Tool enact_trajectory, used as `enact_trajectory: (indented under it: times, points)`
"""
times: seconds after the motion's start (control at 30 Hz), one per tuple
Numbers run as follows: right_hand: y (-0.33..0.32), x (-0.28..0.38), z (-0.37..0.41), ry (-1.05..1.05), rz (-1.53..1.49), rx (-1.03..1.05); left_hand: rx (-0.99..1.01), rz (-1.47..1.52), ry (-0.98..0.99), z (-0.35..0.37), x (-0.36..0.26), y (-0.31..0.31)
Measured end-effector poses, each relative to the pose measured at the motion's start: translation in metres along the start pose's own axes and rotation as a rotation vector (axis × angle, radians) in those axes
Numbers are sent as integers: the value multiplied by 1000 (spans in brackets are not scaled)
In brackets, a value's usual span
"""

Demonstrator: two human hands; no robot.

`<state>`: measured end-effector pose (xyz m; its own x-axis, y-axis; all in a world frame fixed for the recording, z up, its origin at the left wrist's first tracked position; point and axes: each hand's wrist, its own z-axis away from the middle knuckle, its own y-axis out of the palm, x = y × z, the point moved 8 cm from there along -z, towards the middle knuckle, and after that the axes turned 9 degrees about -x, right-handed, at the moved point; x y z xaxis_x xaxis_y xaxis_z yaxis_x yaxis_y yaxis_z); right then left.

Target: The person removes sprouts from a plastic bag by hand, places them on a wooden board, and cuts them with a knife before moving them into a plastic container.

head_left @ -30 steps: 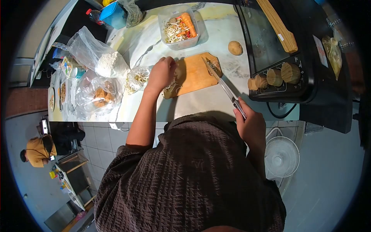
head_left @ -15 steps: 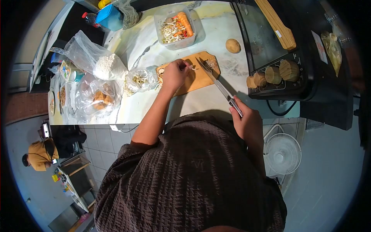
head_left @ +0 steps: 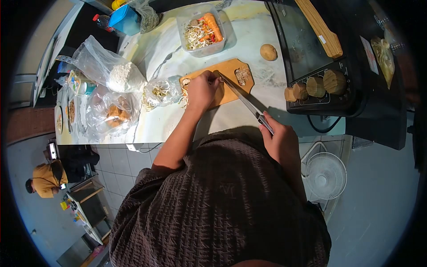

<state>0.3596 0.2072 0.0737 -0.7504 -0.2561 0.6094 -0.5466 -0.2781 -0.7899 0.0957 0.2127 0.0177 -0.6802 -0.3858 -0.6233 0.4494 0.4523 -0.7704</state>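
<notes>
My right hand [head_left: 279, 139] grips the handle of a long metal knife [head_left: 243, 100], its blade slanting up and left across the wooden cutting board [head_left: 229, 94]. Close to the blade's tip, the fingers of my left hand [head_left: 203, 89] are pinched around a small pale piece of food, mostly hidden by them. Thin brownish shreds [head_left: 242, 75] lie in a little heap at the board's right end. At its left end, beside my left hand, are bean sprouts [head_left: 184, 95] and a small round pale piece.
Behind the board stands a clear plastic container [head_left: 195, 52] with bean sprouts and carrots. A potato [head_left: 268, 52] sits right of it. Plastic bags, one with white powder [head_left: 124, 76], crowd the left side. An oven with wooden knobs [head_left: 315, 87] is at right. Another person [head_left: 44, 178] is far left.
The knife has moved left, away from the shreds, bringing its tip to my left fingertips. My right hand has shifted slightly left; my left hand has barely moved.
</notes>
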Motion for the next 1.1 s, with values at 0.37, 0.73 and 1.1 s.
enact_trajectory:
  times: [0.37, 0.73, 1.1]
  points:
    - [9, 2, 3, -15, 78, 13, -30, 26, -35, 3, 6, 1]
    - [-8, -6, 10, 62, 175, -37, -232, 449, 0, -69, 11, -63]
    - [-11, 4, 0, 26, 40, -68, 117, -277, -16, -25, 23, -58]
